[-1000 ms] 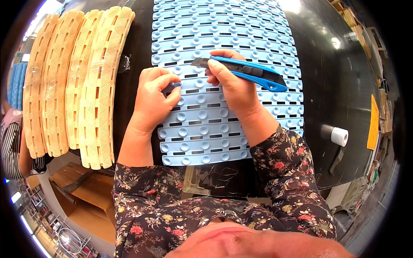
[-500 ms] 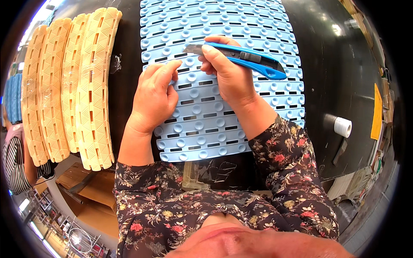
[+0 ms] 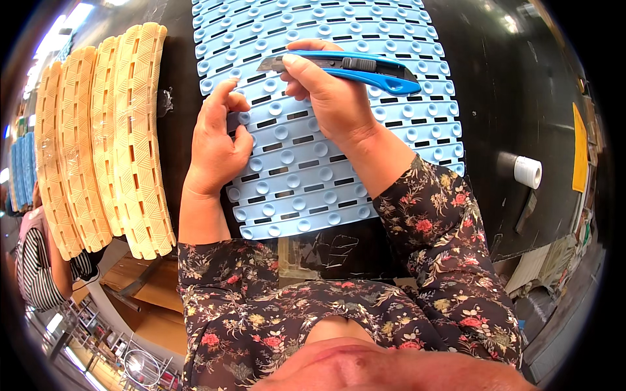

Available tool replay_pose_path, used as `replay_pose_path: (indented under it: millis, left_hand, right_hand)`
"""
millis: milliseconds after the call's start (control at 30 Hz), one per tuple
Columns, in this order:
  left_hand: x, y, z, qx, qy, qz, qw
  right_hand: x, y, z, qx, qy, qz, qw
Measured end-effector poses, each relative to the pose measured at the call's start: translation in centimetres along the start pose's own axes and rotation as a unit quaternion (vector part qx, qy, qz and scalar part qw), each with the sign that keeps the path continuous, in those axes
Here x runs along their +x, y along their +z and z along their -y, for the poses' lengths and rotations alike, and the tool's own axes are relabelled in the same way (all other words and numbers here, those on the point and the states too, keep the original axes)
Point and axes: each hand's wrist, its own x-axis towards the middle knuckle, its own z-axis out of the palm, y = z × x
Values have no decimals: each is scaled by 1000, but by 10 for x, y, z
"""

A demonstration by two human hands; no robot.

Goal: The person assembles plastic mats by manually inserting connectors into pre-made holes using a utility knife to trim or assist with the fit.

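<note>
Blue suction-cup mat (image 3: 280, 132) is laid on a black table (image 3: 482, 98). Above, a utility knife (image 3: 358, 64) is gripped in the right hand (image 3: 336, 98); the left hand (image 3: 218, 140) is held by the mat's left edge — fingers half-curled, thumb apart.

No text, number or sign is legible. Any lettering on the utility knife (image 3: 360, 64) or yellow sheet (image 3: 579, 148) cannot be resolved.
</note>
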Motion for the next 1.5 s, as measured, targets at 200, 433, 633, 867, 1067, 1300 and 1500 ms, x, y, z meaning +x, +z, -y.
replay_pose_path:
  millis: [200, 433, 633, 867, 1067, 1300, 1500]
  left_hand:
    - [2, -7, -1, 56, 44, 37, 997]
    - [11, 6, 4, 131, -3, 71, 989]
    - [-13, 10, 10, 153, 1, 100, 983]
    - [-16, 9, 9, 122, 25, 76, 989]
    - [-10, 2, 17, 138, 14, 97, 986]
    - [-4, 3, 12, 181, 29, 103, 978]
    - [1, 4, 15, 199, 29, 107, 974]
  right_hand:
    - [-2, 4, -5, 9, -10, -3, 1000]
    - [23, -12, -32, 21, -115, 1, 993]
    - [0, -9, -18, -14, -20, -15, 1000]
    - [2, -3, -23, 13, -40, -52, 998]
    - [3, 0, -14, 43, -28, -61, 997]
    - [5, -1, -7, 37, -30, -58, 997]
    - [22, 2, -28, -63, -110, -90, 988]
